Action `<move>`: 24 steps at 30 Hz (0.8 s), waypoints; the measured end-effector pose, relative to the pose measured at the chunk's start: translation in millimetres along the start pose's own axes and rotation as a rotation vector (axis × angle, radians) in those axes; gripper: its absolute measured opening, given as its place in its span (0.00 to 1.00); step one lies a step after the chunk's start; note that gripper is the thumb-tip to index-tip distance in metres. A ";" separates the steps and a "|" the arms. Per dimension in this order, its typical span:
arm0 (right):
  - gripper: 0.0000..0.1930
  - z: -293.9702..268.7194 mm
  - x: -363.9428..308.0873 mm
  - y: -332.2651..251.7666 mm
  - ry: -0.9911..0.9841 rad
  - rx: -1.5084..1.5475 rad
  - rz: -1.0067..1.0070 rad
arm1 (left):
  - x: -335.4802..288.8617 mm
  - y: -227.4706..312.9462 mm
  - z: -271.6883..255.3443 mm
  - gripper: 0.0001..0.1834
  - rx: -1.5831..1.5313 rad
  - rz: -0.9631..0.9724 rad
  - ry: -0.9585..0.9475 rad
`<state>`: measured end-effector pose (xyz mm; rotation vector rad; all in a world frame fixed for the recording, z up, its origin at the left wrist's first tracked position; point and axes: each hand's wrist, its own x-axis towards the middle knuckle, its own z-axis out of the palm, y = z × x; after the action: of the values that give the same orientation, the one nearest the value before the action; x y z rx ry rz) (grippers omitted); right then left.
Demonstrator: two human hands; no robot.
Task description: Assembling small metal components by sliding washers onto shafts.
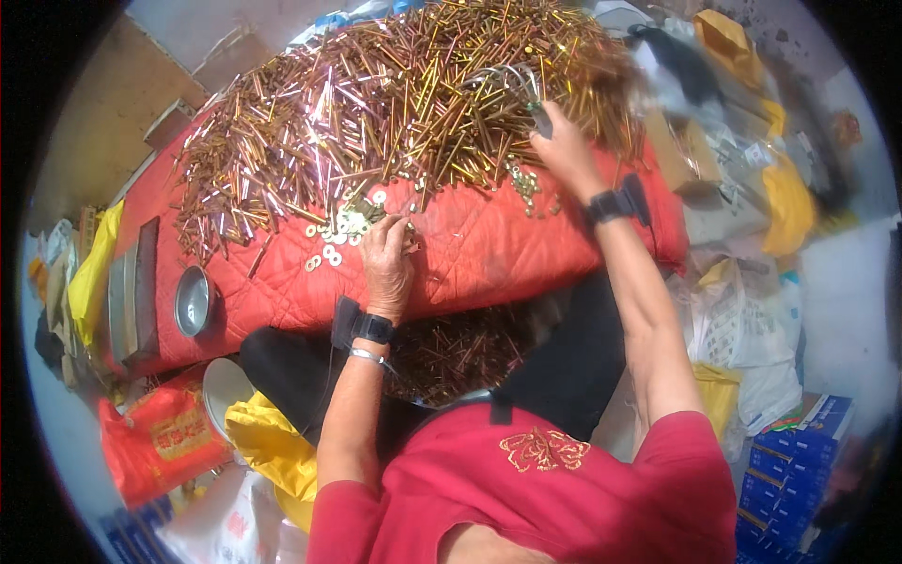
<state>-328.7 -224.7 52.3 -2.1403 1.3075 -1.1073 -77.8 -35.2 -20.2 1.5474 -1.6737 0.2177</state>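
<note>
A big heap of long, thin golden-brown metal rods (pixel 376 113), probably screws or bolts, covers the far side of a red quilted cloth (pixel 489 249). My left hand (pixel 385 254) is at the near edge of the heap, fingers bent together beside a small pile of pale flat washers (pixel 352 223). Whatever its fingertips pinch is too small to make out. Farther right, my right hand (pixel 566 150) reaches over the rods, closed on a dark grey-green piece (pixel 542 120). Pale curved wires (pixel 507 80) extend from there across the heap. Below this hand lie small brassy nuts (pixel 524 188).
A metal bowl (pixel 194 301) stands at the cloth's left, near a grey metal block (pixel 136 291). Yellow (pixel 272 446) and red bags (pixel 164 437) lie lower left. Blue boxes (pixel 789 470) are stacked lower right, below white plastic bags (pixel 742 324). More rods (pixel 451 352) lie between my legs.
</note>
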 end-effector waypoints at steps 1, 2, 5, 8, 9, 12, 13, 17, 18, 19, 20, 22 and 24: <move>0.21 0.4 -0.1 5.0 0.002 -0.001 -0.030 | 1.7 2.3 -0.7 0.21 -0.027 -0.024 0.014; 0.20 1.2 -1.8 11.1 0.004 -0.002 -0.060 | 4.0 4.7 -0.8 0.21 -0.054 -0.048 0.028; 0.18 7.3 -2.6 -1.7 0.040 0.004 -0.099 | 39.8 28.1 3.3 0.16 -0.293 -0.031 0.140; 0.18 10.3 -10.2 -13.6 0.142 -0.061 -0.202 | 86.5 71.5 1.4 0.08 -0.386 -0.068 0.125; 0.19 9.5 -12.0 -16.8 0.155 -0.139 -0.195 | 101.8 80.7 4.5 0.07 -0.425 -0.038 0.128; 0.22 16.7 -25.2 -29.5 0.177 -0.271 -0.182 | 138.8 92.0 18.0 0.06 -0.388 0.062 0.132; 0.23 17.4 -28.4 -30.5 0.138 -0.334 -0.125 | 146.9 93.4 20.2 0.06 -0.401 -0.019 0.101; 0.21 14.5 -32.8 -33.2 0.142 -0.370 -0.176 | 153.9 94.9 32.0 0.07 -0.302 -0.050 0.042; 0.20 13.0 -34.6 -34.5 0.120 -0.381 -0.199 | 151.2 94.2 37.3 0.08 -0.264 -0.022 0.034; 0.19 16.4 -36.6 -33.1 0.117 -0.391 -0.197 | 149.6 92.9 42.4 0.08 -0.206 -0.035 0.005; 0.18 21.4 -37.7 -31.7 0.116 -0.402 -0.194 | 149.1 91.8 47.8 0.09 -0.148 -0.047 -0.024; 0.16 27.5 -38.7 -29.2 0.167 -0.432 -0.257 | 151.0 92.0 56.0 0.11 -0.054 -0.072 -0.036; 0.16 27.7 -42.0 -27.8 0.193 -0.417 -0.279 | 151.6 89.7 58.6 0.11 -0.039 -0.097 -0.057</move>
<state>-301.8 -176.4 36.6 -2.6400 1.4619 -1.2649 -168.7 -164.7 76.9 1.6145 -1.6323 0.0904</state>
